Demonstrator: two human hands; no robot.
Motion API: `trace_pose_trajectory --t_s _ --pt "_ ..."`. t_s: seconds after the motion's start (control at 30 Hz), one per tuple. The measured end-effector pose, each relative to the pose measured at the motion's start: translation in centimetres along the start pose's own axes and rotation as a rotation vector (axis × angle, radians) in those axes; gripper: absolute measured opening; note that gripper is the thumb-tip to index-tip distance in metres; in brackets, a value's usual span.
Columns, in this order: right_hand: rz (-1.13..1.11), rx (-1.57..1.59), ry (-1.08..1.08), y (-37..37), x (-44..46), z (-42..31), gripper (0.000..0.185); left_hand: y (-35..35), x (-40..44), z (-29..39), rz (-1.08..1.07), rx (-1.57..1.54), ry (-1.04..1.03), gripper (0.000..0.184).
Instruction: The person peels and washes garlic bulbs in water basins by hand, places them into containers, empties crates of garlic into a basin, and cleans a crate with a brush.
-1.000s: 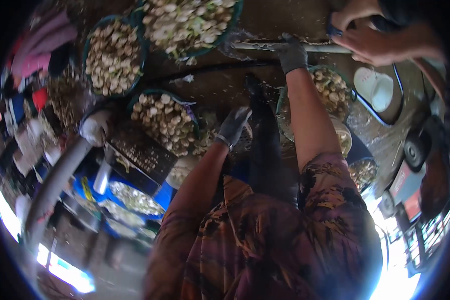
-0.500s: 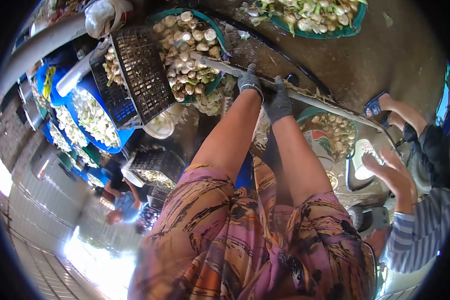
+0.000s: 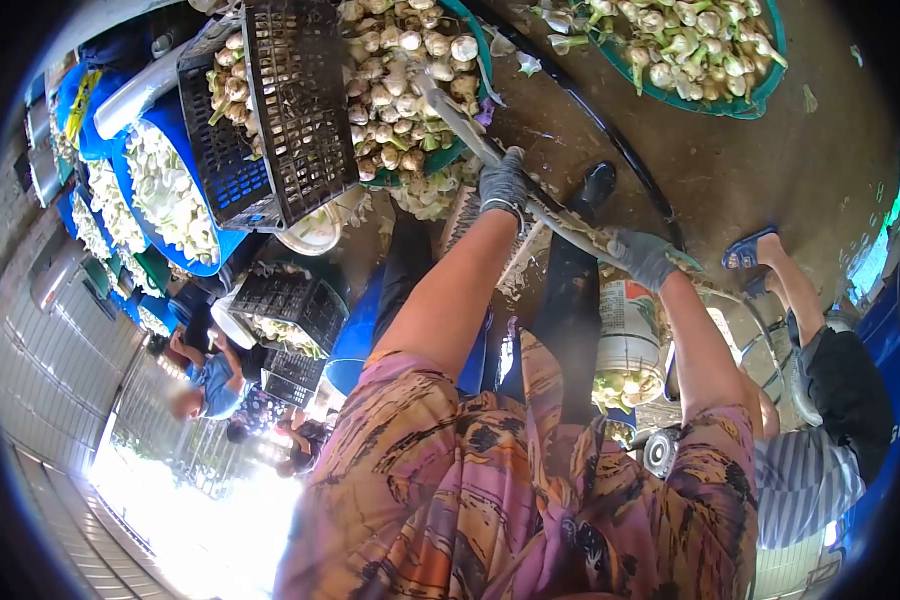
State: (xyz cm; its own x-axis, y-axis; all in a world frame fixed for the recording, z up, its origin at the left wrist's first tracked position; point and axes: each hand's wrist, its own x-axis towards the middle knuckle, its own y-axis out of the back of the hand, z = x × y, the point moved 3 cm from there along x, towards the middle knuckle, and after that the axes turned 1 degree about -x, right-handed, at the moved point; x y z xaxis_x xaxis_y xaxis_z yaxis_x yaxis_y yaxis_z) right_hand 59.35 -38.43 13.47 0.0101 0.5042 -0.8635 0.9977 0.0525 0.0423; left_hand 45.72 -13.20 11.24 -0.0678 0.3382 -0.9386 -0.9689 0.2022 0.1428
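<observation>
Both my hands wear dark grey gloves and are closed around a long, mud-stained, slightly curved grey pole [image 3: 560,215]. My left hand [image 3: 504,184] grips it near its upper left part. Lower down and to the right, my right hand [image 3: 644,259] wraps around it. The pole's upper left end lies over a green basin [image 3: 483,65] heaped with garlic bulbs [image 3: 395,85]. Beyond my right hand it continues toward the right; whether the thin curved piece there belongs to it I cannot tell.
A black plastic crate [image 3: 300,110] stands tilted beside the basin. Another green basin [image 3: 760,105] of garlic is at the top right. A dark hose [image 3: 610,135] crosses the wet floor. A white bucket [image 3: 627,335] stands below my right hand. A person in striped clothing [image 3: 805,480] is at the right.
My right hand has moved right along the pole, away from my left hand. The view has shifted, and the person in stripes now appears lower, largely behind my right arm.
</observation>
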Motion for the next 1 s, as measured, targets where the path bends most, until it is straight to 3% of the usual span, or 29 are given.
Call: trace_pose_trajectory --t_s 0.03,0.13,0.27,0.37,0.47,0.5,0.6,0.67,0.73,0.8,0.87,0.9,0.93,0.97,1.0 --pt "-0.15 -0.083 -0.055 -0.1 -0.4 -0.3 0.074 1.1 2.3 -0.4 -0.002 0.039 -0.051 0.035" --pt "0.02 -0.235 -0.069 -1.6 -3.3 -5.4 0.071 3.1 4.0 -0.1 0.052 0.023 0.059 0.035" --pt "0.194 -0.277 0.199 -5.4 -2.8 -15.3 0.068 7.2 4.3 6.9 0.084 -0.07 -0.013 0.041" --pt "0.062 -0.297 -0.039 -2.7 2.4 -24.0 0.062 9.6 8.3 14.1 0.054 -0.183 -0.031 0.046" --pt "0.212 -0.734 0.381 -1.2 8.8 -24.2 0.034 8.0 11.8 19.1 -0.116 -0.169 -0.12 0.044" --pt "0.207 -0.865 0.507 1.9 7.8 -26.7 0.029 6.2 11.7 19.9 -0.11 -0.166 -0.053 0.047" --pt "0.132 -0.683 0.333 7.0 8.3 -26.0 0.043 2.0 13.3 17.8 -0.081 -0.203 -0.016 0.045" --pt "0.133 -0.739 0.332 8.8 7.5 -24.6 0.051 0.0 11.5 16.6 -0.119 -0.247 0.043 0.044" --pt "0.199 -0.969 0.457 10.8 7.4 -22.4 0.072 -2.4 11.4 15.2 -0.2 -0.234 0.015 0.047" --pt "0.187 -0.625 0.168 12.1 9.0 -22.4 0.045 -4.0 15.9 14.4 -0.184 -0.277 -0.049 0.053" --pt "0.216 -0.462 0.11 11.8 10.2 -22.3 0.032 -4.9 18.0 14.8 -0.118 -0.286 -0.103 0.067" --pt "0.288 -0.454 0.219 11.0 13.3 -21.2 0.035 -3.8 23.0 15.1 -0.055 -0.177 -0.2 0.074" --pt "0.371 -0.449 0.32 10.1 16.1 -20.0 0.043 -2.6 21.7 18.4 -0.043 0.175 -0.286 0.073" --pt "0.408 -0.385 0.305 9.5 18.2 -19.1 0.047 -4.0 17.5 20.5 -0.098 -0.239 -0.215 0.063" --pt "0.445 -0.324 0.295 9.1 20.2 -18.4 0.052 -3.7 21.5 21.4 -0.257 -0.296 -0.207 0.053"
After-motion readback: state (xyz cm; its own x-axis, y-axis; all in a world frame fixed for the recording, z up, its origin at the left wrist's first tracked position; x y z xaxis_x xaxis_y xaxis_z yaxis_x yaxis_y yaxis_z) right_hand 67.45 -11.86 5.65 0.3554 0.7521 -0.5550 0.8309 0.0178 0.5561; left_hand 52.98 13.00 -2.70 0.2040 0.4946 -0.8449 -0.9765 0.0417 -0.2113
